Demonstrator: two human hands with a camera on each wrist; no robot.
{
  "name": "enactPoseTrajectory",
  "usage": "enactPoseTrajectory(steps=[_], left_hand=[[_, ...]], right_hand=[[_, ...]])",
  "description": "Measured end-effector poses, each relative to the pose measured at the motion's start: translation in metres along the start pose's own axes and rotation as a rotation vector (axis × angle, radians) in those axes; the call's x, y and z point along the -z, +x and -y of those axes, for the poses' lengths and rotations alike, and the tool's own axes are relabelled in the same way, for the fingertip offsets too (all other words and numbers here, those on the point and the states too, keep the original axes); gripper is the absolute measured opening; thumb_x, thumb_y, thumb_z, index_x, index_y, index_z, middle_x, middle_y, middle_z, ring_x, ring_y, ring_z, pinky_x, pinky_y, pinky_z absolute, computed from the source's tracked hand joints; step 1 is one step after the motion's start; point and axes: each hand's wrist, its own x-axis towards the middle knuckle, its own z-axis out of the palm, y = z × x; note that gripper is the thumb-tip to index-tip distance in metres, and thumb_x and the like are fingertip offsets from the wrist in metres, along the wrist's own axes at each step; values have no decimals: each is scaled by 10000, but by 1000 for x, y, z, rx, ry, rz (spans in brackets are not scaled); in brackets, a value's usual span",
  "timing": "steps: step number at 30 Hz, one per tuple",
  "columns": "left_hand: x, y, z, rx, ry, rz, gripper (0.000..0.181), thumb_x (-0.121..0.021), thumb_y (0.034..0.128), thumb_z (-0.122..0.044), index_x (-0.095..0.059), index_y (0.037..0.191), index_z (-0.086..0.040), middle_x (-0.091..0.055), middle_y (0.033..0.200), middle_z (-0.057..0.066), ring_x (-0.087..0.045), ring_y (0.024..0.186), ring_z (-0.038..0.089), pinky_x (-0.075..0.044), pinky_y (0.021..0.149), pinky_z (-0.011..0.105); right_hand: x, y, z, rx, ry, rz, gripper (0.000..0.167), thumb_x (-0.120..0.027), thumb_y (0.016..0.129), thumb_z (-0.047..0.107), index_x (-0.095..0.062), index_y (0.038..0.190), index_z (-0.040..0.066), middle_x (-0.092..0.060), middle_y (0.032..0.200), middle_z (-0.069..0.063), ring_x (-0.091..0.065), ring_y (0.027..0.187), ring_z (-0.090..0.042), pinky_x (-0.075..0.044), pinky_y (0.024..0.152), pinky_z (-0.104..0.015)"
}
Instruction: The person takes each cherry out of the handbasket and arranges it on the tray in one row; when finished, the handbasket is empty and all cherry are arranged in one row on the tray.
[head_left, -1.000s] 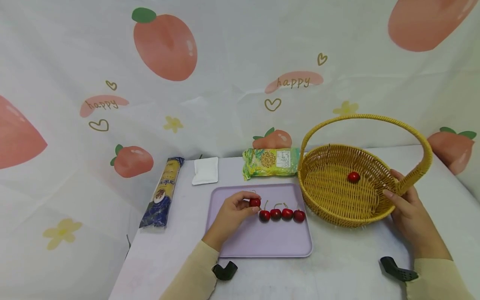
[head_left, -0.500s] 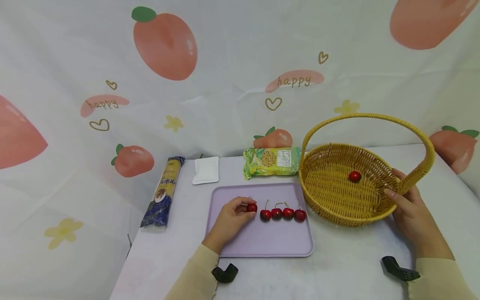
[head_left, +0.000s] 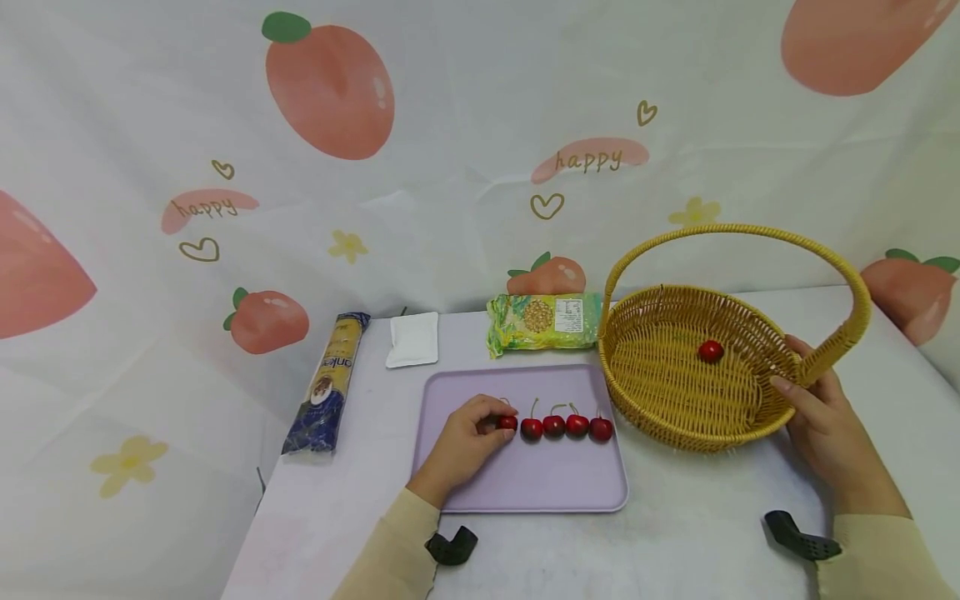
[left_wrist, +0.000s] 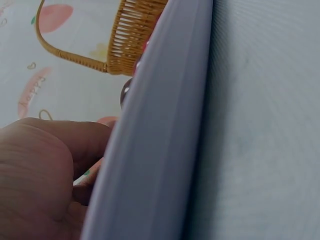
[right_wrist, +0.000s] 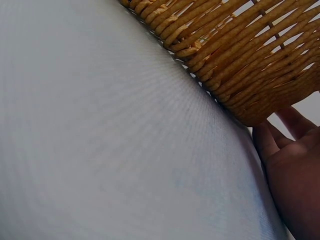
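Note:
My left hand (head_left: 465,448) pinches a dark red cherry (head_left: 507,423) low over the lilac tray (head_left: 525,492), at the left end of a row. Several stemmed cherries (head_left: 553,426) make up that row, reaching to the tray's right side. In the left wrist view the tray wall (left_wrist: 150,130) hides the fingertips and the pinched cherry. My right hand (head_left: 828,437) holds the right rim of the yellow wicker basket (head_left: 667,417), thumb over the rim beside the handle's foot. One red cherry (head_left: 711,351) lies inside the basket. The right wrist view shows fingers against the basket's woven side (right_wrist: 240,60).
Behind the tray lies a green and yellow food packet (head_left: 543,323), close to the basket. A small white packet (head_left: 413,340) and a long blue and yellow packet (head_left: 326,383) lie to the left. A fruit-printed cloth (head_left: 450,208) hangs behind the table.
My left hand has lowered the pinched cherry to the tray, first drawing slightly left and then moving back right to the row's end. My right hand keeps its hold on the basket.

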Motion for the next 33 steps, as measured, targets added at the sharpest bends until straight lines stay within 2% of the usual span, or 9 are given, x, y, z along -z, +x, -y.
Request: enactPoseTrajectory(steps=[7,15,24,33], left_hand=[[0,0,3,2,22,0,242,-840,960,-20,-794,1196,-43,-735,1201,56,-674,983,238,-542,824,270],[-2,-1,1,31,45,-22,226,-848,964,-51,-798,1183,-71,-752,1174,44,-649,859,176,-530,778,261],[-2,-2,0,32,80,-31,196,-832,985,-89,-800,1178,-73,-747,1108,7,-645,861,155,-531,782,268],[-2,-2,0,41,62,-34,169,-794,1023,-127,-794,1181,-67,-752,1078,-14,-666,870,146,-540,788,278]], right_hand=[[-1,0,1,-12,-6,-18,629,-417,1150,-33,-305,1715,220,-328,1604,25,-422,1393,-58,-435,1018,-139],[0,0,0,-15,-14,-15,630,-422,1151,-29,-304,1716,223,-318,1617,24,-423,1396,-55,-438,1010,-137],[0,1,0,-14,-12,-16,620,-422,1149,-29,-306,1710,208,-324,1614,17,-421,1395,-63,-438,1015,-135],[0,1,1,-15,3,-16,625,-418,1148,-36,-313,1706,223,-336,1603,31,-432,1383,-51,-437,1013,-132]])
